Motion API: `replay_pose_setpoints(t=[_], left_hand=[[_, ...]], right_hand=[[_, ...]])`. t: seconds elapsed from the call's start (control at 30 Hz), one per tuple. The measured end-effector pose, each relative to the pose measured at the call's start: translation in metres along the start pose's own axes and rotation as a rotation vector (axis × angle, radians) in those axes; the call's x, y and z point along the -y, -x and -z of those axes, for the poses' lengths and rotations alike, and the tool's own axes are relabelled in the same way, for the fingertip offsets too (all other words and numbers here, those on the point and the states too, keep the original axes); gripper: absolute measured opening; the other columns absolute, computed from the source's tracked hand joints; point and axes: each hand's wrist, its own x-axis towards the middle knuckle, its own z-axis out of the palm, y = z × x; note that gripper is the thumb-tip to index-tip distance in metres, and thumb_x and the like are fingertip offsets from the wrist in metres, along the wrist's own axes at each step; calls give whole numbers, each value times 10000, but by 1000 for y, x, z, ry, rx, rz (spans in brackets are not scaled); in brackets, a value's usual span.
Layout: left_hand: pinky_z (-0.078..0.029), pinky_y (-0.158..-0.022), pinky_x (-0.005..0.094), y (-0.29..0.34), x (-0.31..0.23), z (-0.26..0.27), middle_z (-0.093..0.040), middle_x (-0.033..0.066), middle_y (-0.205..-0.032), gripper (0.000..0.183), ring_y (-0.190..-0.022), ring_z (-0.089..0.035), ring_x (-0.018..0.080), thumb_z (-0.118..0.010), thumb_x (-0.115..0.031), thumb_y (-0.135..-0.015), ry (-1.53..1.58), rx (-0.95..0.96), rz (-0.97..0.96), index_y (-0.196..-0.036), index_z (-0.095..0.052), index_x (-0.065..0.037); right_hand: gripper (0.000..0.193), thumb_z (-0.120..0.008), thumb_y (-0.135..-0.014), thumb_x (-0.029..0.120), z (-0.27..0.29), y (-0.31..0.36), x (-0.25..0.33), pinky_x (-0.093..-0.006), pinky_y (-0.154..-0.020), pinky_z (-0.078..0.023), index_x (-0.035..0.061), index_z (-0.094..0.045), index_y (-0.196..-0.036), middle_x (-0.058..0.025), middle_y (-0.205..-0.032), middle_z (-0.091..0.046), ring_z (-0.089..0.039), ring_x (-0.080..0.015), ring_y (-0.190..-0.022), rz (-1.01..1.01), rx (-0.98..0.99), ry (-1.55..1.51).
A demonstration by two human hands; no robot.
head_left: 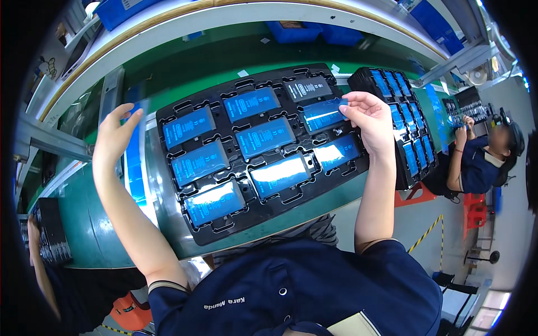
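Note:
A black moulded tray (241, 228) lies in front of me, holding flat rectangular batteries in rows. Most of them wear a shiny blue film, like this middle battery (265, 138). One grey battery (308, 88) at the far right shows no blue film. My right hand (367, 115) pinches the right end of the blue film (322, 116) on the battery just nearer than the grey one. Off the tray's left side, my left hand (115, 134) is raised, thumb and forefinger slightly apart, beside strips of blue film (134, 168). Nothing clear shows in its fingers.
Right of the tray stands a stack of black trays (400, 162) with more blue-covered batteries. A metal frame (61, 143) and a raised shelf edge (168, 14) border the green bench (89, 224). A co-worker (476, 151) sits at right; another person's arm (36, 252) shows at left.

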Motion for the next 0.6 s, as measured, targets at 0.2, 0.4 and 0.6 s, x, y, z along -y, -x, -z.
replay_pose_setpoints(t=[0.2,0.4,0.6], left_hand=[[-478,-760,277,49,-28,50,-693,127,-989,458,-823,-624,159,-659,-330,-904,1,-194,2,-1178,-631,35],[-436,-791,247,116,-29,64,-686,64,-961,329,-869,-590,90,-590,-276,-974,410,-289,-15,-1107,-672,13],[-423,-989,365,151,80,-22,-580,181,-1284,394,-1182,-553,280,-657,-196,-914,40,-86,86,-1242,-591,11]], right_hand=[[215,-743,-773,-15,-3,1,4,-158,-608,-473,-21,-687,-981,-47,-826,-693,-638,-53,-705,-46,11,24],[211,-728,-769,-23,-4,0,7,-171,-627,-491,-29,-689,-977,-54,-824,-688,-639,-60,-708,-91,9,21],[205,-726,-753,-25,-5,0,8,-188,-658,-517,-40,-689,-954,-66,-827,-687,-646,-75,-716,-111,0,41]])
